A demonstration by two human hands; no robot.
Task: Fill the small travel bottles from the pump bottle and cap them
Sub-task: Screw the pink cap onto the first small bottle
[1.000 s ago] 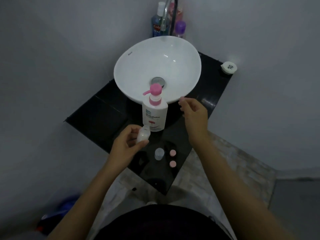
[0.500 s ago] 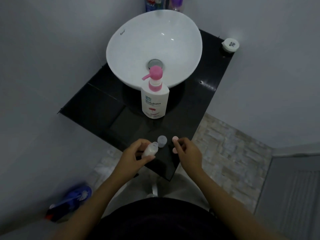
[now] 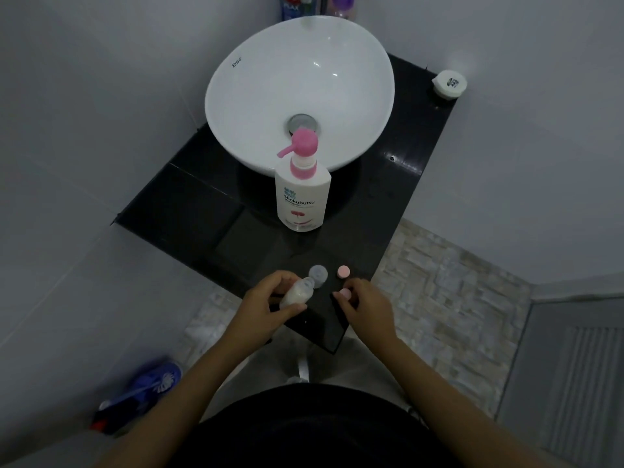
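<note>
A white pump bottle (image 3: 302, 201) with a pink pump head stands on the black counter (image 3: 189, 211) in front of the basin. My left hand (image 3: 266, 307) holds a small clear travel bottle (image 3: 297, 292), tilted and uncapped, with white liquid inside, over the counter's near corner. My right hand (image 3: 363, 307) pinches a pink cap (image 3: 345, 292) at the fingertips, just right of the bottle. A second pink cap (image 3: 344, 271) and another small clear travel bottle (image 3: 318, 273) rest on the counter just beyond my hands.
A white round basin (image 3: 236, 106) fills the back of the counter. A white lidded jar (image 3: 449, 83) sits at the far right corner. Bottles (image 3: 293, 6) stand behind the basin. A blue brush (image 3: 145, 388) lies on the floor at lower left.
My right hand came down from beside the pump bottle to the near corner and closed on a pink cap. My left hand lowered the travel bottle toward the counter's near corner.
</note>
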